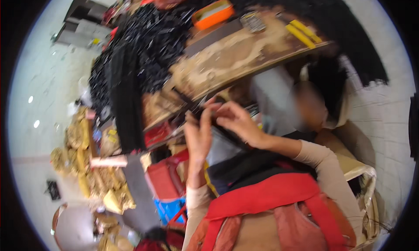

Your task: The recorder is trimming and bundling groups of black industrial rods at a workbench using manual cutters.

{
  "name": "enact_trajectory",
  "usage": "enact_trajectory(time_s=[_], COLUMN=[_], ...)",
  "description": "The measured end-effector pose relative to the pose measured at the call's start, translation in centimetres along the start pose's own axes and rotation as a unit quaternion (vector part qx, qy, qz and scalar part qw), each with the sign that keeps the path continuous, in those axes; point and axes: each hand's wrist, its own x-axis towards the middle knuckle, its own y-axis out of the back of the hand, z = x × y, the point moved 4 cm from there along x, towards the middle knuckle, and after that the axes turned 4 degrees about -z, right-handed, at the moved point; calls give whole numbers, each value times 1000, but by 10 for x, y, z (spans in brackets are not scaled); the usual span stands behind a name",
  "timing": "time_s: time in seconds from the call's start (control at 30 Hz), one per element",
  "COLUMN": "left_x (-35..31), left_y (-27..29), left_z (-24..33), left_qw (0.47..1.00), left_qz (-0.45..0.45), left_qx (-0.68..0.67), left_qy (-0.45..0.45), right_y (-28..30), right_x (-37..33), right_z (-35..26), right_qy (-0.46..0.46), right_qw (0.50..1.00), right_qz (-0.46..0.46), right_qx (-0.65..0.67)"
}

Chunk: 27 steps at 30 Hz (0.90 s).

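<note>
Just before the near edge of the table [220, 61], both hands of the person come close together about a dark strip [186, 99]. The left hand [199, 135] stands upright with its fingers pointing up, and the right hand [239, 122] bends in from the other side, I think so that one can steady while the other works. From where I stand they look blurred, so I cannot tell if the fingers of either hand are clamped on the strip or only touch it. The strip sticks out toward the table, beyond the left hand. On the table lies a big black pile [150, 41], perhaps kept there for easy reach. The orange box [216, 20] and the yellow pieces [302, 34] lie farther back, maybe to leave the arms some room.
</note>
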Motion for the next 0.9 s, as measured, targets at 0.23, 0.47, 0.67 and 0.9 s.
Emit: enact_trajectory(time_s=[0.23, 0.47, 0.67, 0.9], left_x=[-19, -11, -13, -20], left_y=[-11, -51, -45, -36], left_z=[-9, -14, -16, -13], left_qw=[984, 911, 880, 900], left_qz=[-20, -120, -139, -79], left_qx=[-178, -393, -451, -413], left_qy=[-3, 44, 52, 114], right_y=[95, 228, 172, 28], right_x=[3, 62, 30, -28], right_z=[-170, -222, -214, -149], right_qy=[283, 189, 196, -9], right_qw=[514, 411, 831, 784], right_qz=[122, 201, 180, -163], right_qx=[-801, -869, -489, -599])
